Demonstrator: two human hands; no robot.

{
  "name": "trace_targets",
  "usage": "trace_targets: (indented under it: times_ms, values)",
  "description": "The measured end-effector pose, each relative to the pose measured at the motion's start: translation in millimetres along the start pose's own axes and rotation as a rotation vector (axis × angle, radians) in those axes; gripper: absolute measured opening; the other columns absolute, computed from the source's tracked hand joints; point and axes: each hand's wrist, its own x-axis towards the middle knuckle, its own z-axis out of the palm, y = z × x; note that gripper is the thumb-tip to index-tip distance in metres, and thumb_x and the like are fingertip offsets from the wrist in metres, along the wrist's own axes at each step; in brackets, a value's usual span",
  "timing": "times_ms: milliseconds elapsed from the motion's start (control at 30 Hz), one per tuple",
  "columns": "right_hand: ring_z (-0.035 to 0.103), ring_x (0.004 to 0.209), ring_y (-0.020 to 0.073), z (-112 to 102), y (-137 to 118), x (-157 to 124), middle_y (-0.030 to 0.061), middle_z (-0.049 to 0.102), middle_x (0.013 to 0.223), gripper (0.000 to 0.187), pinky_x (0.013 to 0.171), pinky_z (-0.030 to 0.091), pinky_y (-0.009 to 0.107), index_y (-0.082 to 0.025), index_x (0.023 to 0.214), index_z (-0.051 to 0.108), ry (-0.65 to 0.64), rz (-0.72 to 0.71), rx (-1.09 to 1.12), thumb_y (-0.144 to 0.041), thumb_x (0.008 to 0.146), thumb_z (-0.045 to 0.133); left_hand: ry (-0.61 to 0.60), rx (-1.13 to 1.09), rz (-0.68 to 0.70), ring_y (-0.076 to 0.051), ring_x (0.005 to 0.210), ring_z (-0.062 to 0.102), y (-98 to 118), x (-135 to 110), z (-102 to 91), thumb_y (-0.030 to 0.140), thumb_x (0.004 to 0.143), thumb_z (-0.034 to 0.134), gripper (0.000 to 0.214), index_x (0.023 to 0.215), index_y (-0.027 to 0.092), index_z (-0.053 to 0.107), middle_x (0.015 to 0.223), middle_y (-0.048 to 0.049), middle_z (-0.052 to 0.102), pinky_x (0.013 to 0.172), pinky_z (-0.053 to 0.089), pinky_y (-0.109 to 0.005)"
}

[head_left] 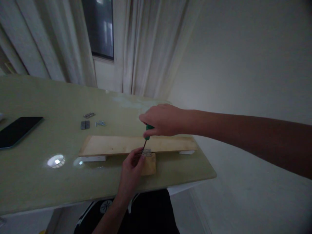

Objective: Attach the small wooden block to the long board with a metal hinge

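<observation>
My right hand (162, 120) is wrapped round the green handle of a screwdriver (147, 136), which points down and slightly left. Its tip meets a metal hinge (147, 152) lying across the front edge of a long wooden board (109, 144) and a small wooden block (150, 166). At the hinge's left side, the thumb and fingers of my left hand (131, 167) pinch together close to the screwdriver tip. What lies between those fingertips is too small to make out.
White supports (94, 159) hold the board up near both ends. Behind it on the greenish table (60, 100) are a hinge (85, 125), narrow metal pieces (89, 115) and several loose screws (100, 123). A dark tablet-like device (20, 130) lies left. The table's corner is at right.
</observation>
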Motion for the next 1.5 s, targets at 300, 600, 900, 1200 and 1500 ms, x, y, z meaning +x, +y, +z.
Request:
trace_targets:
  times_ms: [300,600,900,1200,1500]
  values:
    - [0.069,0.09,0.0262,5,0,-3,0.0148,0.074,0.109,0.033,0.066,0.037,0.032,-0.017,0.108,0.068,0.059,0.01,-0.003,-0.049,0.098,0.064,0.015,0.001,0.005,-0.027,0.097,0.076,0,1,0.5,0.049,0.082,0.077,0.049,0.119,0.018,0.071,0.104,-0.0109,0.08,0.086,0.059,-0.037]
    - [0.07,0.091,0.0275,0,-5,-2,0.0155,0.075,0.107,0.037,0.065,0.038,0.032,-0.017,0.107,0.07,0.03,0.059,-0.05,-0.052,0.102,0.057,0.024,-0.012,0.008,-0.027,0.095,0.077,1,1,1.8,0.047,0.08,0.076,0.046,0.116,0.018,0.071,0.103,-0.0109,0.08,0.084,0.061,-0.038]
    - [0.07,0.09,0.028,3,-5,0,0.0163,0.075,0.105,0.041,0.063,0.036,0.032,-0.017,0.104,0.072,0.053,0.054,-0.027,-0.054,0.103,0.054,0.013,-0.002,0.01,-0.026,0.095,0.076,1,0,1.0,0.049,0.081,0.077,0.049,0.119,0.018,0.071,0.106,-0.0112,0.08,0.082,0.06,-0.036]
    - [0.07,0.095,0.0269,3,-8,-2,0.017,0.075,0.111,0.039,0.067,0.039,0.032,-0.017,0.11,0.071,0.026,0.081,-0.013,-0.05,0.105,0.052,0.007,-0.001,0.001,-0.026,0.093,0.076,2,1,-1.2,0.049,0.08,0.078,0.049,0.118,0.018,0.071,0.104,-0.0106,0.08,0.081,0.06,-0.035]
    - [0.071,0.091,0.0304,4,-13,-2,0.0171,0.076,0.103,0.048,0.064,0.038,0.033,-0.017,0.104,0.072,0.066,0.108,-0.01,-0.06,0.102,0.053,0.011,0.004,0.001,-0.026,0.095,0.076,-2,1,-2.0,0.047,0.082,0.077,0.046,0.119,0.019,0.07,0.105,-0.0101,0.08,0.083,0.059,-0.036]
